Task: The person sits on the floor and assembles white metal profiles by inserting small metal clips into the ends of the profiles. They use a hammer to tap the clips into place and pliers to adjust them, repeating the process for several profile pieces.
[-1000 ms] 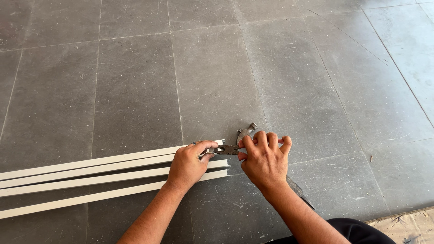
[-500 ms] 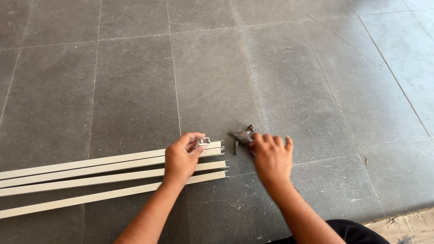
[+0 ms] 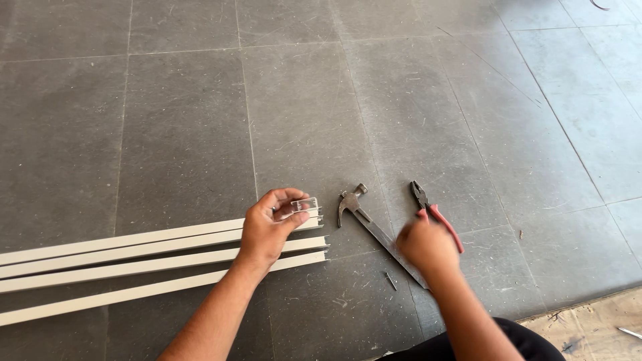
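Here the left hand (image 3: 267, 230) pinches a small clear clip (image 3: 304, 204) at the ends of four white strips (image 3: 134, 257) on the tiled floor (image 3: 180, 134). The right hand (image 3: 428, 244) closes on red-handled pliers (image 3: 435, 212), beside a claw hammer (image 3: 361, 217) and a nail (image 3: 390, 281).

Left hand (image 3: 267, 230) curls in a pinching grip (thumb uppermost), right hand (image 3: 428, 246) blurred, loosely closed.

Floor of large dark grey square stone tiles (image 3: 187, 127), matte, scuffed with pale scratches and dust; thin grout lines run in a grid, slightly skewed to the view. At bottom right, a strip of rough tan unfinished ground (image 3: 588, 327) borders the tiles. Even daylight, soft shadows. No walls or furniture visible.
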